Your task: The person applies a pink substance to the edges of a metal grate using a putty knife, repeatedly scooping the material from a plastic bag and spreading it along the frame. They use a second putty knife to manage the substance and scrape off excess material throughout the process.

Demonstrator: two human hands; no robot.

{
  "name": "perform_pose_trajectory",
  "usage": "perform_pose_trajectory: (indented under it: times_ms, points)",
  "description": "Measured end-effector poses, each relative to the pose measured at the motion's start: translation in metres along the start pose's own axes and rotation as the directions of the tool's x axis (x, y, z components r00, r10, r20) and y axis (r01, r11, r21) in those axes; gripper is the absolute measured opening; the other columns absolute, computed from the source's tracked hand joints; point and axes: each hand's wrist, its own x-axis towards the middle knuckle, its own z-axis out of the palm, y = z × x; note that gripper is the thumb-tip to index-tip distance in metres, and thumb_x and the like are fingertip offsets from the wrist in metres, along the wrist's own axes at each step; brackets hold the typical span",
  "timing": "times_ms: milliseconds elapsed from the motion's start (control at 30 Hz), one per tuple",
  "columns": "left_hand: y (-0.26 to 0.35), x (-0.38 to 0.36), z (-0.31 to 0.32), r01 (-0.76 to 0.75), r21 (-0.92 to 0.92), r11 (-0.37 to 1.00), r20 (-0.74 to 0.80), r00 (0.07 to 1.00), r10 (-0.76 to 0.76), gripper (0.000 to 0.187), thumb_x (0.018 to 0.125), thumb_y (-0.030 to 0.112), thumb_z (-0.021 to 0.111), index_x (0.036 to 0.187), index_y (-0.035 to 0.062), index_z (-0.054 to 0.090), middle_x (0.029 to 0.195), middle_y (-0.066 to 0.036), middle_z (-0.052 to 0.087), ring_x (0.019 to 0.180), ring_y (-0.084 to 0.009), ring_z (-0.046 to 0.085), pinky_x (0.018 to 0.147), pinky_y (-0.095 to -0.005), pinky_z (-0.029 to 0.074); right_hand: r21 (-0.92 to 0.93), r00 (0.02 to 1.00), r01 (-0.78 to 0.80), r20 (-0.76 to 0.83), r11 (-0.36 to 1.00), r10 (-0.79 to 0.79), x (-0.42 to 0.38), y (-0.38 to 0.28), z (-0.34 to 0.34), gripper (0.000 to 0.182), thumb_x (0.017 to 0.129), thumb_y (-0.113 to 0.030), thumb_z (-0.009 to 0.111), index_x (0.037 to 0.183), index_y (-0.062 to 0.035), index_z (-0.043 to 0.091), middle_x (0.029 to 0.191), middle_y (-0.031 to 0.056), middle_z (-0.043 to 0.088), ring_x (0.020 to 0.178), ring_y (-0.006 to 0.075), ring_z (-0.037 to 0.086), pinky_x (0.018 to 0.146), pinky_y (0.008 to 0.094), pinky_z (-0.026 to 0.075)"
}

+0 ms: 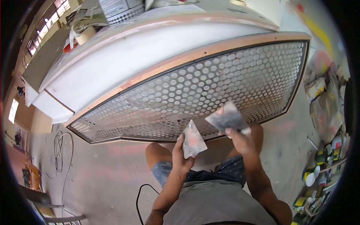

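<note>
My left hand (180, 156) is closed on the edge of a thin, pale flat plate (194, 140) with a pinkish smear on its face. In my right hand (240, 141) is a darker grey flat plate (228, 119), gripped at its near corner and tilted. The two plates are held a short way apart over my knees. Just beyond them is a large perforated panel (210, 80) with rows of round holes, a black inner edge and a wooden frame (161, 69). The right plate overlaps the panel's lower part in this view.
Behind the frame rises a white cabinet-like body (123, 56), with a tin (122, 11) and a tape roll (85, 35) on top. Cables (60, 150) lie on the floor at left, near a metal stool (62, 215). Several cans (309, 176) and crumpled plastic (327, 108) line the right.
</note>
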Motion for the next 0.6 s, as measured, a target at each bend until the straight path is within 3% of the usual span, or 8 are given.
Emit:
perform_pose_trajectory:
  times_ms: [33, 67, 167, 233, 300, 433, 467, 600]
  points:
    - [0.003, -0.001, -0.004, 0.109, -0.157, 0.982, 0.104, 0.990, -0.094, 0.041, 0.101, 0.035, 0.053, 0.130, 0.0057, 0.052, 0.110, -0.009, 0.068, 0.089, -0.0197, 0.072, 0.060, -0.0300, 0.062, -0.251, 0.991, 0.133, 0.052, 0.959, -0.124, -0.003, 0.005, 0.006, 0.049, 0.088, -0.002, 0.057, 0.136, 0.0032, 0.045, 0.134, 0.0160, 0.051, 0.112, 0.0323, 0.058, 0.085, 0.0423, 0.053]
    - [0.004, -0.007, 0.027, 0.038, -0.158, 0.987, -0.128, 0.990, -0.059, 0.037, 0.101, 0.034, 0.051, 0.126, 0.0064, 0.053, 0.098, -0.007, 0.070, 0.072, -0.0185, 0.072, 0.040, -0.0256, 0.055, -0.409, 0.850, 0.473, 0.447, 0.781, -0.280, 0.001, -0.007, 0.007, 0.048, 0.088, 0.001, 0.058, 0.134, -0.0021, 0.046, 0.129, 0.0164, 0.052, 0.117, 0.0321, 0.053, 0.097, 0.0456, 0.046]
    - [0.014, -0.017, 0.054, -0.044, 0.020, 0.999, -0.099, 0.994, 0.046, 0.038, 0.101, 0.035, 0.050, 0.124, 0.0053, 0.054, 0.097, -0.008, 0.069, 0.073, -0.0182, 0.071, 0.042, -0.0276, 0.057, -0.444, 0.693, 0.691, 0.631, 0.571, -0.348, -0.009, 0.006, 0.034, 0.051, 0.080, 0.002, 0.065, 0.129, -0.0086, 0.057, 0.131, 0.0127, 0.049, 0.127, 0.0337, 0.044, 0.110, 0.0454, 0.032]
    - [0.027, -0.025, 0.047, -0.072, 0.111, 0.991, 0.061, 0.996, 0.066, 0.047, 0.097, 0.041, 0.054, 0.123, 0.0024, 0.053, 0.099, -0.011, 0.068, 0.071, -0.0210, 0.069, 0.043, -0.0295, 0.055, -0.544, 0.769, 0.632, 0.528, 0.552, -0.359, -0.001, 0.045, 0.021, 0.060, 0.074, 0.005, 0.069, 0.130, -0.0128, 0.057, 0.135, 0.0130, 0.045, 0.128, 0.0372, 0.041, 0.108, 0.0474, 0.035]
    - [0.033, -0.036, 0.039, -0.249, 0.219, 0.943, 0.037, 0.968, 0.247, 0.054, 0.094, 0.047, 0.056, 0.124, 0.0017, 0.052, 0.101, -0.014, 0.067, 0.073, -0.0246, 0.069, 0.048, -0.0330, 0.057, -0.826, 0.828, 0.558, 0.549, 0.075, -0.112, 0.027, 0.038, 0.011, 0.068, 0.068, 0.008, 0.070, 0.131, -0.0134, 0.056, 0.136, 0.0129, 0.045, 0.126, 0.0386, 0.042, 0.106, 0.0495, 0.038]
    - [0.047, -0.036, 0.035, -0.207, 0.165, 0.964, 0.015, 0.978, 0.207, 0.048, 0.096, 0.045, 0.052, 0.120, 0.0033, 0.053, 0.094, -0.013, 0.066, 0.066, -0.0239, 0.068, 0.039, -0.0330, 0.054, -0.910, 0.750, 0.408, 0.293, 0.067, -0.593, 0.077, -0.013, 0.044, 0.072, 0.066, 0.013, 0.065, 0.133, -0.0113, 0.053, 0.135, 0.0121, 0.047, 0.122, 0.0399, 0.045, 0.103, 0.0493, 0.040]
    - [0.047, -0.031, 0.040, -0.203, 0.120, 0.972, -0.160, 0.962, 0.220, 0.047, 0.097, 0.043, 0.052, 0.120, 0.0026, 0.053, 0.096, -0.014, 0.066, 0.067, -0.0252, 0.068, 0.041, -0.0337, 0.055, -0.929, 0.718, 0.369, 0.271, 0.020, -0.641, 0.091, -0.026, 0.055, 0.067, 0.070, 0.011, 0.064, 0.133, -0.0105, 0.053, 0.136, 0.0124, 0.046, 0.123, 0.0393, 0.044, 0.101, 0.0500, 0.040]
    - [0.052, -0.020, 0.030, -0.210, 0.162, 0.964, -0.111, 0.967, 0.229, 0.044, 0.097, 0.038, 0.052, 0.119, 0.0009, 0.053, 0.097, -0.014, 0.065, 0.069, -0.0258, 0.068, 0.042, -0.0347, 0.056, -0.984, 0.653, 0.166, 0.161, -0.067, -0.740, 0.151, -0.030, 0.086, 0.054, 0.081, 0.003, 0.058, 0.133, -0.0084, 0.053, 0.137, 0.0132, 0.044, 0.124, 0.0371, 0.043, 0.096, 0.0507, 0.040]
